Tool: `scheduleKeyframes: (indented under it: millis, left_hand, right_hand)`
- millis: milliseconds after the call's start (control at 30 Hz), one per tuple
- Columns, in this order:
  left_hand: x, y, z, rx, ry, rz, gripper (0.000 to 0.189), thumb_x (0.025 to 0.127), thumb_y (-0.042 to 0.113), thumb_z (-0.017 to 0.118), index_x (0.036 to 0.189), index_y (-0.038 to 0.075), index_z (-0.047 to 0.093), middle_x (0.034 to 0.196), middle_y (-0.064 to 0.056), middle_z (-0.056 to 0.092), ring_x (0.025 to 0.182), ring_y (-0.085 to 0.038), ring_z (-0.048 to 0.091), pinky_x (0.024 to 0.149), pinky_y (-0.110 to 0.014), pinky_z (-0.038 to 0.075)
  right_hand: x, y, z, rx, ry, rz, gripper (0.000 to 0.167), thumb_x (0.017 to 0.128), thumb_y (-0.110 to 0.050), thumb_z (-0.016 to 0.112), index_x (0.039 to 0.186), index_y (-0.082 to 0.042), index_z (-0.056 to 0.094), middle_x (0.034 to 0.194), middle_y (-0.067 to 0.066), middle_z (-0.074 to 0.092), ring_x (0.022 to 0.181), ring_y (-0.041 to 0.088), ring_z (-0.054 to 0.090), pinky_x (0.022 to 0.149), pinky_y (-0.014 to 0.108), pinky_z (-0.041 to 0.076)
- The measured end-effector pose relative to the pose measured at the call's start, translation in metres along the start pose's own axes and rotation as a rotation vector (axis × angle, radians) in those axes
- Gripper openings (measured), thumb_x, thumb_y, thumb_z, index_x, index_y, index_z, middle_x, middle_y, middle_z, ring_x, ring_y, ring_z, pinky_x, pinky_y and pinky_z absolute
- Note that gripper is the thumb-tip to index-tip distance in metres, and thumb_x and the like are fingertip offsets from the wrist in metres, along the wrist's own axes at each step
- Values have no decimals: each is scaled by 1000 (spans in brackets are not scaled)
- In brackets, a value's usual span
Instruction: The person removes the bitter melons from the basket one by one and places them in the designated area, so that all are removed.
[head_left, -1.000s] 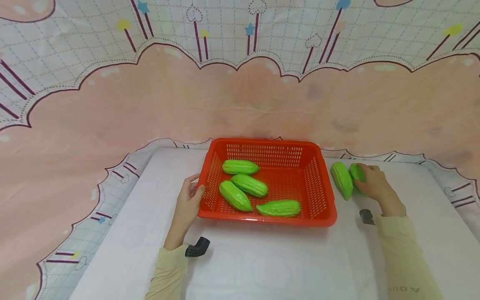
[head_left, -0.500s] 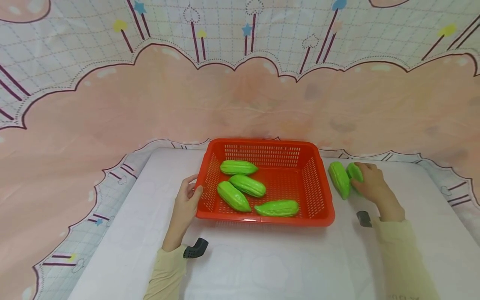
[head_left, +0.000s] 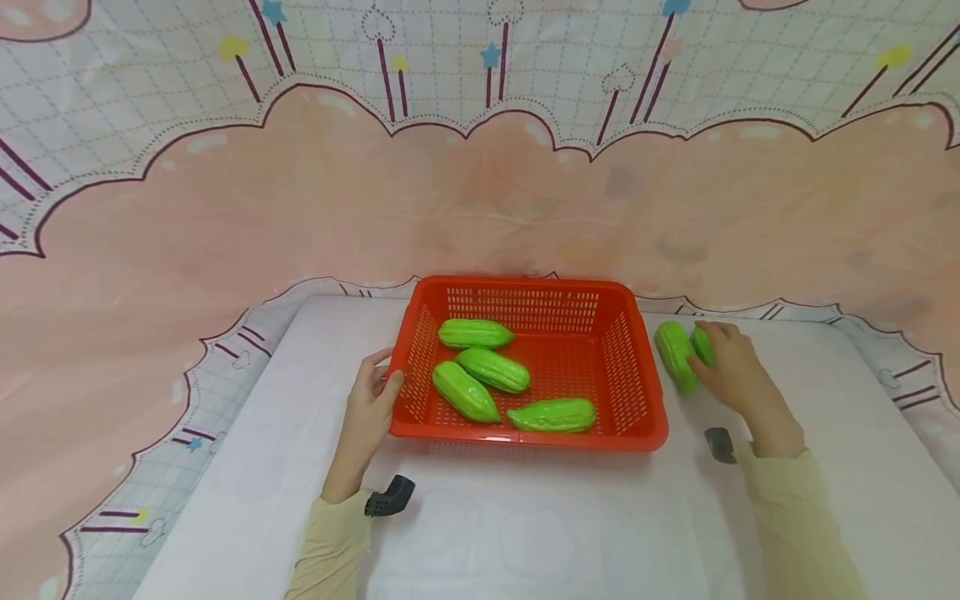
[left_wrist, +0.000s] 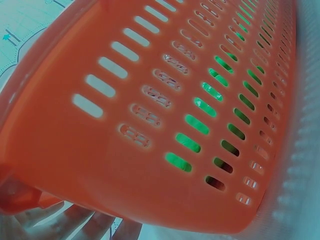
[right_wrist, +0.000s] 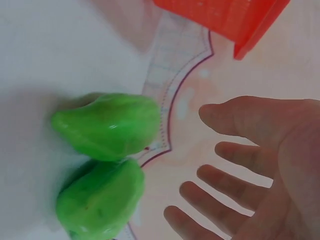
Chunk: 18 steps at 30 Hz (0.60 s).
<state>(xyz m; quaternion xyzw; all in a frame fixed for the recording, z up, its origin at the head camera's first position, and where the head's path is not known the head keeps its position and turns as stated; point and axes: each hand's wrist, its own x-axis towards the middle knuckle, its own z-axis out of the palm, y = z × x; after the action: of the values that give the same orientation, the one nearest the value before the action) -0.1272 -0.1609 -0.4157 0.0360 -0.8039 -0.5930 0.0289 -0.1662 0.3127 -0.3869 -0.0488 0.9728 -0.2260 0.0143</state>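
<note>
At the left wall of a red plastic basket (head_left: 528,440), my left hand (head_left: 367,407) holds the rim, thumb by the top edge and fingers outside. Its fingers (left_wrist: 95,226) show below the rim in the left wrist view. Several green ribbed bitter melons (head_left: 492,371) lie inside the basket. To its right, two more rest side by side on the table, a near-side bitter melon (head_left: 675,357) and an outer bitter melon (head_left: 701,346). My right hand (head_left: 733,367) hovers over the outer one, partly hiding it. In the right wrist view its fingers (right_wrist: 225,185) are spread, apart from both melons.
A white cloth covers the table (head_left: 510,525). Behind it hangs a patterned pink and white curtain (head_left: 480,200). A dark wrist camera mount (head_left: 392,496) sticks out from the left sleeve, another mount (head_left: 720,444) from the right.
My right hand has shifted slightly left over the outer bitter melon and now hides more of it. The head view has drifted a little. My left hand stays on the basket.
</note>
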Motion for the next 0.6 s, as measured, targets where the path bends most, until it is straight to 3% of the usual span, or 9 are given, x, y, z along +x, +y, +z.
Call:
scheduleKeyframes:
  millis: [200, 600]
  left_hand:
    - [0, -1, 0, 5, 6, 3, 46, 104, 17, 50, 148, 8, 37, 129, -24, 57, 115, -36, 60, 99, -48, 52]
    - [-1, 3, 1, -3, 0, -3, 47, 104, 18, 50, 148, 8, 36, 130, -24, 56, 116, -36, 59, 99, -49, 51]
  right_hand:
    - [-1, -18, -5, 0, -26, -27, 66, 98, -17, 58, 150, 8, 26, 148, 40, 24, 133, 59, 25, 105, 74, 27]
    - [-4, -45, -10, -14, -6, -105, 64, 96, -17, 59, 149, 6, 30, 149, 34, 29, 134, 54, 31, 106, 73, 30]
